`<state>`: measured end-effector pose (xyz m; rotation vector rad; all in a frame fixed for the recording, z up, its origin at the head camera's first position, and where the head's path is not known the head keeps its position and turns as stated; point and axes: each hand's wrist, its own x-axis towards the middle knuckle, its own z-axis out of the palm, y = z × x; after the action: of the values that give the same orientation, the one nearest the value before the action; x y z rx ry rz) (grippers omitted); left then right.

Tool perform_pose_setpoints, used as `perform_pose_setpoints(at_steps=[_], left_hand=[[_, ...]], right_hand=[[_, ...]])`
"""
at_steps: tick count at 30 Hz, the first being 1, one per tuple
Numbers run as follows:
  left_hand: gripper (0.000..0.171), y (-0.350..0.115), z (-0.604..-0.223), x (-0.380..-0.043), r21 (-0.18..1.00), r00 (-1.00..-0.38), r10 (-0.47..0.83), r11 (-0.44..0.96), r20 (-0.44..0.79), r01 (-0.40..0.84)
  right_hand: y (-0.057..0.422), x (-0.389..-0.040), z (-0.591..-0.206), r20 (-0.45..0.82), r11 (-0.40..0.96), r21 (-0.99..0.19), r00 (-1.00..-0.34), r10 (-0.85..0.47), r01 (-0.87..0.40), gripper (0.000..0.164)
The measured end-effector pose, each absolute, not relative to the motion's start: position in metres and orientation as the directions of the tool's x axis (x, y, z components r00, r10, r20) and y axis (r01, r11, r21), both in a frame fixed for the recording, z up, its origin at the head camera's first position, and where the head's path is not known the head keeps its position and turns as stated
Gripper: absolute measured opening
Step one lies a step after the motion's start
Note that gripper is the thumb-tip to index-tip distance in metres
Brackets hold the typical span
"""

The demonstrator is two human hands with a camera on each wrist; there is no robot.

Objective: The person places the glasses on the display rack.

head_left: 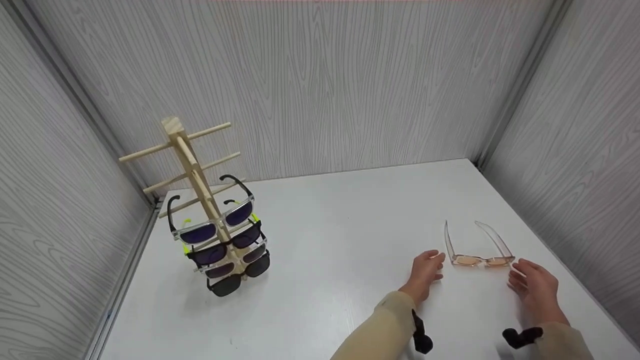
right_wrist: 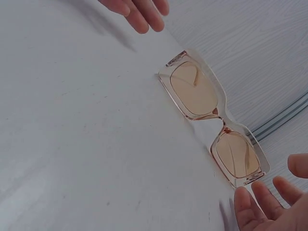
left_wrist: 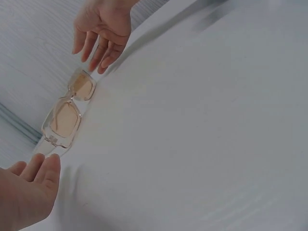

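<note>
A pair of clear-framed glasses with pale orange lenses stands on the white table at the right, its temples unfolded and pointing away from me. Just left of the frame is my left hand, fingers loosely bent and apart from the glasses. My right hand is at the other side, its fingertips very near the right hinge corner; nothing is gripped. In the right wrist view, the fingers of the right hand come close to the lower end of the glasses; whether they touch is unclear.
A wooden display rack stands at the left of the table. Several sunglasses hang on its lower rungs, the uppermost pair with a clear front and black temples. Its upper rungs are bare. Grey wood-grain panels enclose the table.
</note>
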<state>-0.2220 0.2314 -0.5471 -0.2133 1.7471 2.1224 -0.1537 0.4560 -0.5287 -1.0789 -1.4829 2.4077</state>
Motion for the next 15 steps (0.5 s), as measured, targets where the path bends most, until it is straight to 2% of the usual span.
perform_pose_setpoints(at_steps=[15], left_hand=[[0.039,0.249,-0.555,-0.218,0.896,-0.894,0.253,-0.157,-0.370,-0.415]], right_hand=[[0.462,-0.172,-0.533,-0.531,-0.435,-0.834,-0.710,0.462,0.340,0.027]])
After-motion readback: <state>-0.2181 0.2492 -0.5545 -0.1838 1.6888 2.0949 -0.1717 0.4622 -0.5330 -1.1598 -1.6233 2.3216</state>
